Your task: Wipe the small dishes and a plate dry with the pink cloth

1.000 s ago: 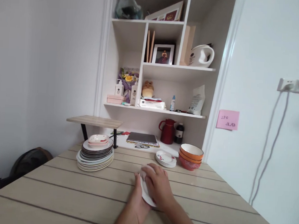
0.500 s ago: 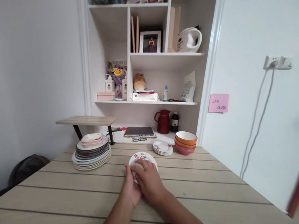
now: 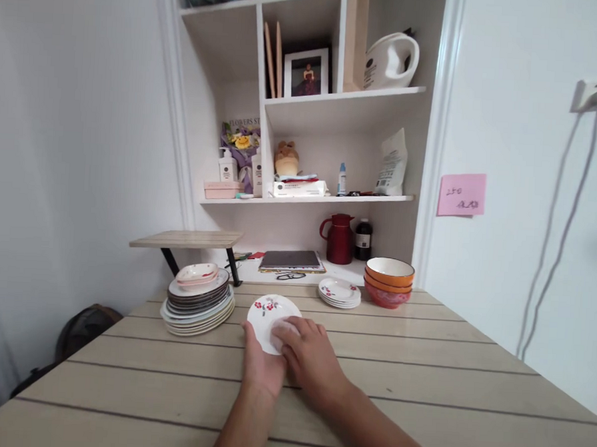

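My left hand (image 3: 259, 369) holds a small white plate with red flowers (image 3: 268, 310) by its near edge, just above the wooden table (image 3: 420, 377). My right hand (image 3: 312, 359) rests on the plate's right part, its fingers curled over a small white cloth or tissue (image 3: 283, 329) pressed against the plate. Both forearms reach in from the bottom edge.
A tall stack of plates (image 3: 197, 303) topped by a pink dish stands at the left. A short stack of flowered plates (image 3: 339, 293) and stacked orange and red bowls (image 3: 388, 281) sit at the back right. Shelves with a red jug (image 3: 338, 239) rise behind.
The plate has turned from edge-on to face up, showing its flower pattern. My right hand has slid over its right side. The view has shifted slightly.
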Demonstrator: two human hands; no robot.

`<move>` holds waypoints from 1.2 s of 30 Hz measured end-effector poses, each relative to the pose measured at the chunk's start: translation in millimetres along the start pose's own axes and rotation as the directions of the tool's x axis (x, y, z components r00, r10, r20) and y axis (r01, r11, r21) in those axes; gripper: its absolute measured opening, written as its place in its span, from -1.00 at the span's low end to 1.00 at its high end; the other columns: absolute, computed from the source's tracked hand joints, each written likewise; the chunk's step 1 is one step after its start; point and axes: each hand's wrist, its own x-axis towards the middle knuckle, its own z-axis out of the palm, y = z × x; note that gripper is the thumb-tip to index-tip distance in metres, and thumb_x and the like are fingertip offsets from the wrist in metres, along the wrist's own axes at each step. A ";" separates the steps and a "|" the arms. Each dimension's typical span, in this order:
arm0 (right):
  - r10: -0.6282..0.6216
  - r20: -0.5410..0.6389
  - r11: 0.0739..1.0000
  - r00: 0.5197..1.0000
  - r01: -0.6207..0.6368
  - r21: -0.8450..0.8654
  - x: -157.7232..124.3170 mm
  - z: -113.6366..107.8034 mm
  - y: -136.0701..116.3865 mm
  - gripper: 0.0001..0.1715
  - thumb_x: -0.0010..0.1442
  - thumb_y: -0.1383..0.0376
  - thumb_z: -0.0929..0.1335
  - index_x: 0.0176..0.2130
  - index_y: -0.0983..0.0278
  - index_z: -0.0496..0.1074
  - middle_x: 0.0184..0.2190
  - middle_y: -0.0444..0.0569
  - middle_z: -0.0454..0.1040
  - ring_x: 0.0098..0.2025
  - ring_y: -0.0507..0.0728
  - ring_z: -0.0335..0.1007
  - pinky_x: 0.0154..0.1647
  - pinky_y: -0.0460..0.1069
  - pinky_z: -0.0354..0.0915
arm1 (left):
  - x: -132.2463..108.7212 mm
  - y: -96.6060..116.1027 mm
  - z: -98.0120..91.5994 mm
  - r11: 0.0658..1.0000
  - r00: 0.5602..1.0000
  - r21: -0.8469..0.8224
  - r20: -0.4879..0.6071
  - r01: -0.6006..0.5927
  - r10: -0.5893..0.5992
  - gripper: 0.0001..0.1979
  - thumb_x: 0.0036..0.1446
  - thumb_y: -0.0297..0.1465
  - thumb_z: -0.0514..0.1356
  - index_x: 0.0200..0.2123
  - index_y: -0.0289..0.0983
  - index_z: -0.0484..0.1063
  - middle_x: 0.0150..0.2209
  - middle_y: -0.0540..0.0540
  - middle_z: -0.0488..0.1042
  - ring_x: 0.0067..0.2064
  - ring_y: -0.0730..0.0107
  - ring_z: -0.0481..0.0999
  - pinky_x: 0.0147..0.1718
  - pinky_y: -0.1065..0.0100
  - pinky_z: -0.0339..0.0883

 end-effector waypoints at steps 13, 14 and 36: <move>0.131 -0.027 0.986 0.991 -0.133 -0.095 3.3 -20.7 29.9 -0.52 0.26 0.37 0.27 0.12 0.01 0.37 0.14 -0.02 0.36 0.10 0.23 0.22 0.04 0.12 0.07 | -5.4 -26.7 5.4 0.978 0.972 0.066 0.114 0.197 -0.204 -0.44 0.28 -0.01 -0.06 0.17 -0.19 0.32 -0.04 -0.21 0.56 -0.04 0.09 0.54 -0.04 0.10 0.34; 0.118 0.010 0.990 0.993 -0.117 -0.085 2.5 -19.3 24.4 -0.52 0.25 0.37 0.28 0.11 0.01 0.38 0.14 -0.02 0.36 0.09 0.24 0.23 0.03 0.13 0.07 | -4.1 -20.9 5.5 0.989 0.987 0.045 0.073 0.143 -0.146 -0.44 0.29 -0.02 -0.08 0.16 -0.21 0.33 -0.07 -0.21 0.57 -0.07 0.12 0.56 -0.05 0.13 0.35; 0.022 0.077 1.000 0.997 -0.023 0.012 -1.2 -4.5 -2.4 -0.51 0.20 0.40 0.30 0.05 -0.04 0.42 0.07 -0.07 0.42 0.02 0.22 0.29 -0.01 0.10 0.10 | -4.0 -7.4 2.9 0.998 0.998 -0.027 -0.033 0.056 -0.057 -0.33 0.28 0.03 -0.15 0.12 -0.37 0.35 -0.21 -0.25 0.59 -0.20 0.15 0.60 -0.12 0.21 0.39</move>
